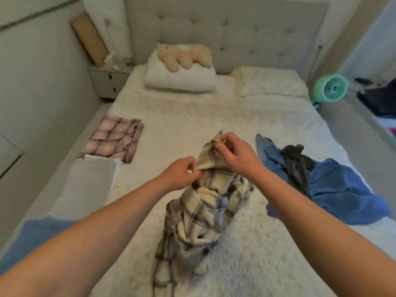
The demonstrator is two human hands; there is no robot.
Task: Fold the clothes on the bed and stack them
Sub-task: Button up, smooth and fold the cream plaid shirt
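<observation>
- Both forearms enter from the bottom corners of the frame and meet at centre over the bed (192, 129).
- Cream plaid shirt (199, 211) hangs bunched from both hands, lower part trailing on the bed toward bottom centre.
- Left hand (182, 175) pinches a fold of the shirt at its upper left; fingers curled on the cloth.
- Right hand (233, 151) pinches the shirt's top edge, slightly higher and further up the frame than the left.
- No readable writing or labels anywhere.
- Folded pink plaid garment (115, 140) lies flat at left centre, near the bed's left edge, well apart from the hands.
- White folded item (90, 185) just below it, touching its lower edge.
- Unfolded pile at right: blue denim garments (334, 189) with a dark garment (296, 166) across them, near the right forearm.
- Blue cloth (36, 234) at lower left edge.
- Bare bedsheet between the hands and the pillows (180, 78) at upper centre.
- Green fan (331, 88) off the bed, upper right.
</observation>
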